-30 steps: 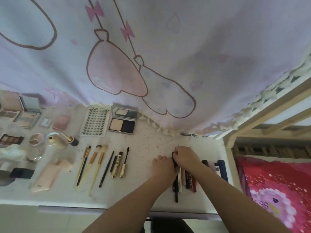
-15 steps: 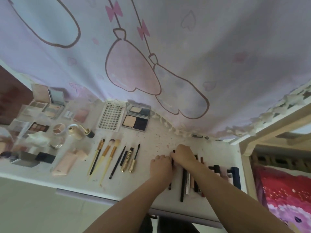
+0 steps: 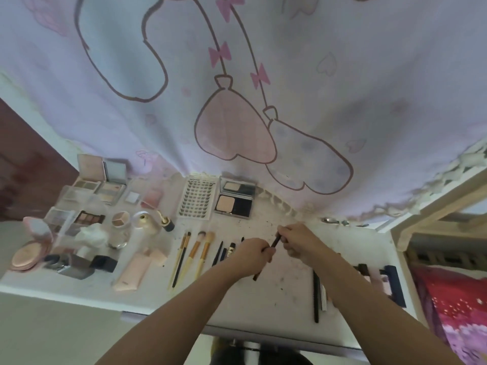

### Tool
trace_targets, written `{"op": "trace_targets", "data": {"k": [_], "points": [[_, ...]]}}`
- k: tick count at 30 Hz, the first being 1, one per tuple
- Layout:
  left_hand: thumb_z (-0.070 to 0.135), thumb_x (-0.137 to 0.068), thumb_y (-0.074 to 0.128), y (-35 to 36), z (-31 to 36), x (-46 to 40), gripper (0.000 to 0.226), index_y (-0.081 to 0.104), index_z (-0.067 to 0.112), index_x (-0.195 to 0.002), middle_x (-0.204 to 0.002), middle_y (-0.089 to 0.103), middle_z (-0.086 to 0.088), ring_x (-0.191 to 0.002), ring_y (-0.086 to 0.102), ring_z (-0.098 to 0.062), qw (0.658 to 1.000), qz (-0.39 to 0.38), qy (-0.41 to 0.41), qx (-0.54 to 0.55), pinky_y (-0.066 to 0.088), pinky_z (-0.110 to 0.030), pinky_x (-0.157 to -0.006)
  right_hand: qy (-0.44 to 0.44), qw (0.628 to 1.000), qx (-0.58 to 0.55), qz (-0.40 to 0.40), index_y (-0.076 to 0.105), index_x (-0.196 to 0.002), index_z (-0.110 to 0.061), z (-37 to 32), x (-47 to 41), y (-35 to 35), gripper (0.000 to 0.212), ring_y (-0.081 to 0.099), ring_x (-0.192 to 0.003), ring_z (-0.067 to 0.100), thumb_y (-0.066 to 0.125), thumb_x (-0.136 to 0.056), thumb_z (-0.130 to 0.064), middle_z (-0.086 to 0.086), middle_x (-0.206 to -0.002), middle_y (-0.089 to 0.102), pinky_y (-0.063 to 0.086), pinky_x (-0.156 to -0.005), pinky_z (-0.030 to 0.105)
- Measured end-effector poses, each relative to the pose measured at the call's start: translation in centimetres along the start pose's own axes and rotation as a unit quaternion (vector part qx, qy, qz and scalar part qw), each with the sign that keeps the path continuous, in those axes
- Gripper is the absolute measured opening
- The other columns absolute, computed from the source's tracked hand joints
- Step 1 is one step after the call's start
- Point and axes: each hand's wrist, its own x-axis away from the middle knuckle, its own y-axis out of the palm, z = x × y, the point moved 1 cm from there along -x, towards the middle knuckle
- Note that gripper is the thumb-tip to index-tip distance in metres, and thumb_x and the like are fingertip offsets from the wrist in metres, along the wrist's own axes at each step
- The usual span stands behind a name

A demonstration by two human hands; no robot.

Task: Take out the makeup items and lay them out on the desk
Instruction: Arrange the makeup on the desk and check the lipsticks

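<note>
A thin dark makeup pencil is held slanted above the middle of the white desk. My left hand grips its lower part and my right hand pinches its upper end. Its lower tip shows below my left hand. Left of my hands lie several brushes and dark pens in a row. To the right, a long black pencil and other sticks lie partly hidden under my right forearm.
Open palettes, a lash tray, a powder compact, a pink tube and small bottles fill the desk's left half. A printed curtain hangs behind. A wooden bed frame and red bedding stand at right.
Both hands lifted from the row of sticks at right and moved left, holding one dark pencil between them. The camera has tilted and shifted left.
</note>
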Motion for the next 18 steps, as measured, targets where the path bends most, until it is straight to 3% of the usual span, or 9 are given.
{"op": "trace_targets", "data": {"k": [2, 5, 8, 12, 14, 16, 18], "points": [[0.033, -0.099, 0.039, -1.2, -0.9, 0.7, 0.032, 0.057, 0.016, -0.081, -0.069, 0.052, 0.005, -0.066, 0.049, -0.011, 0.998, -0.053, 0.004, -0.032, 0.038, -0.026, -0.062, 0.022, 0.998, -0.045, 0.029, 0.052, -0.074, -0.006, 0.6, -0.4, 0.8, 0.028, 0.029, -0.04, 0.01, 0.043, -0.099, -0.015, 0.004, -0.056, 0.037, 0.02, -0.035, 0.018], [0.037, -0.098, 0.04, -2.0, -4.0, 2.3, 0.032, 0.06, 0.019, -0.082, -0.073, 0.053, 0.008, -0.068, 0.049, -0.006, 0.988, -0.148, -0.003, -0.038, 0.037, -0.021, -0.063, 0.031, 0.973, -0.199, 0.111, 0.045, -0.073, -0.007, 1.4, -0.9, -1.7, 0.028, 0.028, -0.03, 0.007, 0.04, -0.1, -0.012, 0.004, -0.057, 0.03, 0.019, -0.03, 0.013], [0.033, -0.098, 0.043, -2.0, -6.9, 3.3, 0.032, 0.055, 0.015, -0.075, -0.065, 0.046, 0.005, -0.058, 0.043, -0.006, 0.996, -0.065, -0.06, 0.019, 0.033, -0.02, -0.055, 0.022, 0.973, -0.211, 0.094, 0.049, -0.079, -0.004, 1.8, -0.2, -3.5, 0.02, 0.037, -0.032, 0.006, 0.043, -0.097, -0.007, 0.006, -0.057, 0.041, 0.023, -0.029, 0.014], [0.03, -0.097, 0.046, -0.7, -6.3, 1.7, 0.03, 0.06, 0.009, -0.082, -0.074, 0.052, 0.0, -0.066, 0.05, -0.011, 0.997, -0.019, -0.069, -0.016, 0.039, -0.022, -0.06, 0.037, 0.999, -0.002, 0.039, 0.053, -0.094, -0.007, 2.5, 0.8, 0.6, 0.001, 0.065, -0.059, 0.012, 0.052, -0.093, -0.007, 0.007, -0.074, 0.068, 0.047, -0.045, 0.021], [0.03, -0.096, 0.047, 0.2, -5.4, 0.5, 0.032, 0.063, 0.003, -0.089, -0.082, 0.059, -0.009, -0.076, 0.056, -0.019, 0.996, -0.009, -0.065, -0.063, 0.042, -0.026, -0.067, 0.037, 0.994, 0.078, 0.065, 0.053, -0.104, -0.009, 3.6, 0.4, 2.3, 0.012, 0.065, -0.072, 0.015, 0.053, -0.092, -0.007, 0.007, -0.087, 0.069, 0.05, -0.054, 0.024], [0.03, -0.095, 0.049, 1.0, -4.9, -0.6, 0.03, 0.063, 0.004, -0.092, -0.092, 0.065, -0.012, -0.085, 0.062, -0.023, 0.994, 0.021, -0.066, -0.09, 0.046, -0.029, -0.07, 0.016, 0.976, 0.189, 0.106, 0.055, -0.112, -0.01, 4.4, 0.0, 3.2, 0.021, 0.062, -0.085, 0.02, 0.052, -0.091, -0.008, 0.01, -0.1, 0.067, 0.051, -0.065, 0.027], [0.03, -0.095, 0.05, 1.7, -5.0, -1.5, 0.026, 0.062, 0.007, -0.098, -0.098, 0.066, -0.009, -0.09, 0.063, -0.023, 0.99, 0.051, -0.074, -0.106, 0.048, -0.03, -0.073, -0.012, 0.929, 0.345, 0.135, 0.058, -0.112, -0.011, 5.0, -0.1, 3.6, 0.021, 0.059, -0.097, 0.023, 0.048, -0.094, -0.016, 0.008, -0.108, 0.063, 0.048, -0.077, 0.03]]}}
